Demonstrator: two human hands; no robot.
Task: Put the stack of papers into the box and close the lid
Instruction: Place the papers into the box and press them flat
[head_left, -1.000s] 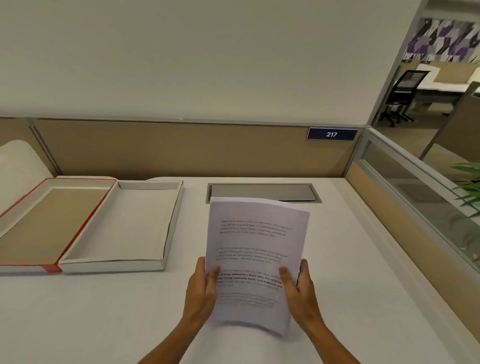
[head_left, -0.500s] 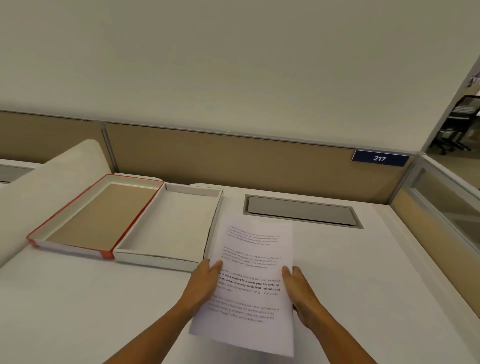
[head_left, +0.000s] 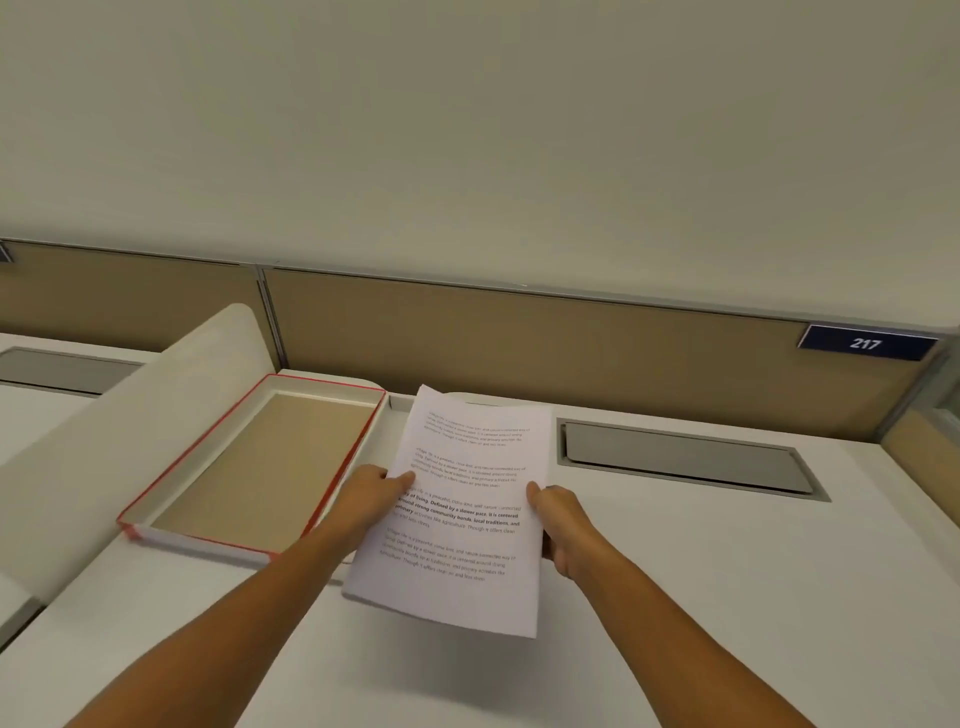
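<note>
I hold a stack of printed white papers (head_left: 467, 457) above the desk with both hands. My left hand (head_left: 371, 493) grips its left edge and my right hand (head_left: 561, 519) grips its right edge. The open box lies flat at the left. Its red-edged half (head_left: 202, 538) has a brown inside and holds nothing. The white half to its right is almost wholly hidden behind the papers and my left hand; only a sliver of its far rim (head_left: 397, 402) shows. The papers hang over that white half.
A grey cable hatch (head_left: 685, 457) is set into the white desk to the right of the papers. A curved white divider (head_left: 130, 426) rises left of the box. A beige partition (head_left: 519, 353) with a blue 217 plate (head_left: 866, 343) runs along the back.
Both hands have carried the papers leftwards and away from me, from the desk's middle to over the box's white half. The view has turned left.
</note>
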